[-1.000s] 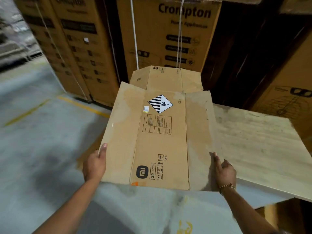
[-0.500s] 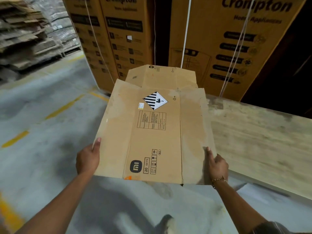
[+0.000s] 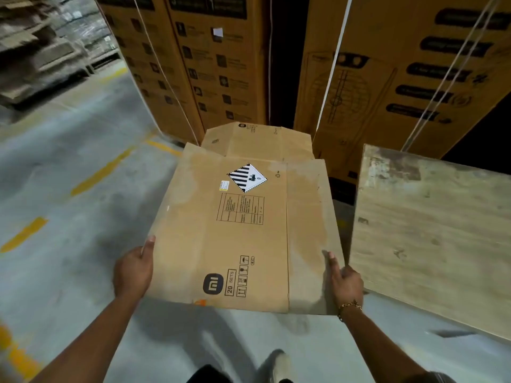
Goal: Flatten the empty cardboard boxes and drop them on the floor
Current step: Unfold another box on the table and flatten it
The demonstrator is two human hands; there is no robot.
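Observation:
A flattened brown cardboard box (image 3: 249, 233) with a black-and-white striped diamond label and an "MI 20 SETS" print hangs level in the air above the grey floor (image 3: 69, 217). My left hand (image 3: 134, 272) grips its near left edge, thumb on top. My right hand (image 3: 344, 280) grips the near right edge, thumb on the top face. The box's far flaps stick out toward the stacked cartons.
A pale wooden table top (image 3: 431, 233) lies just right of the box. Tall strapped cartons (image 3: 221, 64) stand behind. Piles of flat cardboard (image 3: 33, 51) sit at the far left. Yellow floor lines (image 3: 102, 172) run on the left. My shoe (image 3: 279, 366) shows below.
The flattened box has moved left off the table and now hangs over the floor. Both hands keep the same grips. The view has swung left, showing more floor.

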